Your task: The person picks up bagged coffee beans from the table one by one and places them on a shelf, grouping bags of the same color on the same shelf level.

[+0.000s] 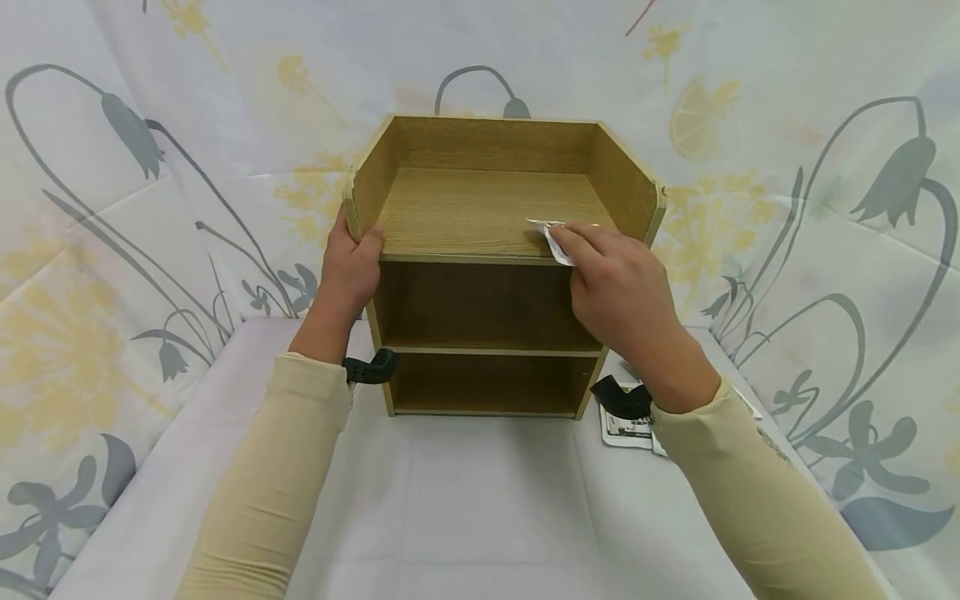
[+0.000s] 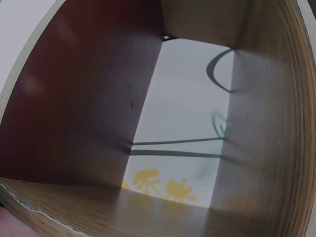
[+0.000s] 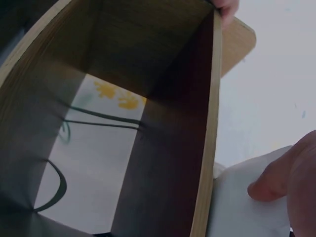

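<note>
A wooden shelf unit (image 1: 491, 352) stands upright, its raised top tray and two open compartments facing me. My left hand (image 1: 351, 265) grips its left side near the front edge of the top board; a bit of that hand shows at the lower left of the left wrist view. With my right hand (image 1: 626, 283) I hold a thin, crinkled white sheet (image 1: 553, 242) at the right of the top board's front edge. In the right wrist view the thumb (image 3: 271, 182) lies on the white sheet (image 3: 242, 197), right beside the wooden edge.
Flat printed packets (image 1: 626, 429) lie on the white table cover (image 1: 480, 500) to the right of the shelf unit, partly hidden by my right arm. A flower-patterned cloth (image 1: 247, 100) hangs behind and at both sides. The compartments have open backs.
</note>
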### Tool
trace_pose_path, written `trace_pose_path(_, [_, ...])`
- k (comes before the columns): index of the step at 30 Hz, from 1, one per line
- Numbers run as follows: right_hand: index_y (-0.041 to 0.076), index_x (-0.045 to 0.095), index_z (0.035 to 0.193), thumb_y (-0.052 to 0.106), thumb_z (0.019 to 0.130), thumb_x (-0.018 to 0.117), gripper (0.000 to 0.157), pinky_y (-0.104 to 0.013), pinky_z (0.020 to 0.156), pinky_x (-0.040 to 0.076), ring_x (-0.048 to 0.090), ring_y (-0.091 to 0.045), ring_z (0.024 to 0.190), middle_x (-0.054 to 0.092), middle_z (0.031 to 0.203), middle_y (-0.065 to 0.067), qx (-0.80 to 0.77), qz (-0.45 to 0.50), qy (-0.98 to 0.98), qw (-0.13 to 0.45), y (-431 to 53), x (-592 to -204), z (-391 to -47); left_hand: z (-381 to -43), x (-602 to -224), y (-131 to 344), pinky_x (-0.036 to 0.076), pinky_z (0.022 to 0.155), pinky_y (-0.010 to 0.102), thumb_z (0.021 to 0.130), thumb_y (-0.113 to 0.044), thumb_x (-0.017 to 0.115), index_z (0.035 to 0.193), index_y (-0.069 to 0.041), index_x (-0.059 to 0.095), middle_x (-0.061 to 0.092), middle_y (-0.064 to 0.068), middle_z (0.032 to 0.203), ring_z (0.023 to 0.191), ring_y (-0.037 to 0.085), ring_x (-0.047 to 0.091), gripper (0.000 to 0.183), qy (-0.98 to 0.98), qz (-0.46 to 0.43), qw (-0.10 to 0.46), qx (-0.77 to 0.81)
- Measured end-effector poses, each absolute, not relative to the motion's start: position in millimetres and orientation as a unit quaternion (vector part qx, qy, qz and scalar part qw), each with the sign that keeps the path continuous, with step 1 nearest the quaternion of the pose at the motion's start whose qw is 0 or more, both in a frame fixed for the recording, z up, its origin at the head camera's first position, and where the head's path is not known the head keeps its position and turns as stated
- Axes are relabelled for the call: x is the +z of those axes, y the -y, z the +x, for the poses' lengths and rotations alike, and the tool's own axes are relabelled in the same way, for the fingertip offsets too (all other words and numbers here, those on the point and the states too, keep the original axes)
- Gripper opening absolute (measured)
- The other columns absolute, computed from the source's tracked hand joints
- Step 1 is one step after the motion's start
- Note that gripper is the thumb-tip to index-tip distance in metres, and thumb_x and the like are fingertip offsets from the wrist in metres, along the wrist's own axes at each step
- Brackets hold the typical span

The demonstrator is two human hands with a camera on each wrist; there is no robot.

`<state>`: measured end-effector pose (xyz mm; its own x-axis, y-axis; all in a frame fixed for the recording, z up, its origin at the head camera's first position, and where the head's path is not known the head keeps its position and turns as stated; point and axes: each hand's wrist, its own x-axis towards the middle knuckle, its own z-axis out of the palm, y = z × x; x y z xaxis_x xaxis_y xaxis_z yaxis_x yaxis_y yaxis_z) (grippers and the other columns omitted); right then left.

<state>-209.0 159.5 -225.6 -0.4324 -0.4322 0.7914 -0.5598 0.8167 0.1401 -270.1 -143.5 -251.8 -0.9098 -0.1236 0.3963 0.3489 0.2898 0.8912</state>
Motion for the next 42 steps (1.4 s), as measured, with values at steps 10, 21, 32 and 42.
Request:
trace_pose_path(10, [0.007, 0.059, 0.131, 0.007, 0.090, 0.046, 0.043, -0.047, 0.096, 0.047, 0.060, -0.031, 0.116, 0.063, 0.129, -0.010, 0.040, 0.276, 0.881, 0.383, -148.1, -225.7, -222.2, -267.4, -251.5, 143.5, 0.031, 0.111, 0.045, 0.100, -0.021, 0.043, 0.146, -0.016, 0.035, 0.047, 0.015, 0.139, 0.126, 0.027, 0.044, 0.046, 0.771, -0.083, 0.200, -0.599])
trace_pose_path(21, [0.013, 0.045, 0.145, 0.019, 0.097, 0.037, 0.049, -0.052, 0.105, 0.039, 0.045, -0.031, 0.134, 0.047, 0.147, -0.010, 0.032, 0.241, 0.931, 0.271, -145.3, -218.2, -238.9, -267.5, -250.5, 141.5, 0.029, 0.113, 0.044, 0.100, -0.020, 0.043, 0.148, -0.017, 0.034, 0.046, 0.012, 0.143, 0.131, 0.025, 0.041, 0.049, 0.773, -0.081, 0.200, -0.597])
trace_pose_path(32, [0.013, 0.041, 0.148, 0.017, 0.096, 0.031, 0.053, -0.053, 0.108, 0.034, 0.039, -0.032, 0.139, 0.041, 0.152, -0.010, 0.061, 0.239, 0.946, 0.211, -146.7, -210.3, -256.2, -267.5, -251.1, 141.1, 0.029, 0.113, 0.046, 0.101, -0.022, 0.042, 0.150, -0.019, 0.031, 0.043, 0.012, 0.146, 0.134, 0.027, 0.040, 0.050, 0.776, -0.076, 0.196, -0.595])
trace_pose_path(42, [0.015, 0.031, 0.152, 0.021, 0.098, 0.026, 0.055, -0.052, 0.114, 0.027, 0.030, -0.032, 0.144, 0.032, 0.157, -0.009, 0.040, 0.238, 0.956, 0.165, -147.5, -206.2, -263.2, -265.8, -250.5, 141.4, 0.030, 0.112, 0.046, 0.101, -0.022, 0.043, 0.148, -0.016, 0.033, 0.046, 0.014, 0.142, 0.130, 0.027, 0.042, 0.048, 0.773, -0.074, 0.198, -0.599])
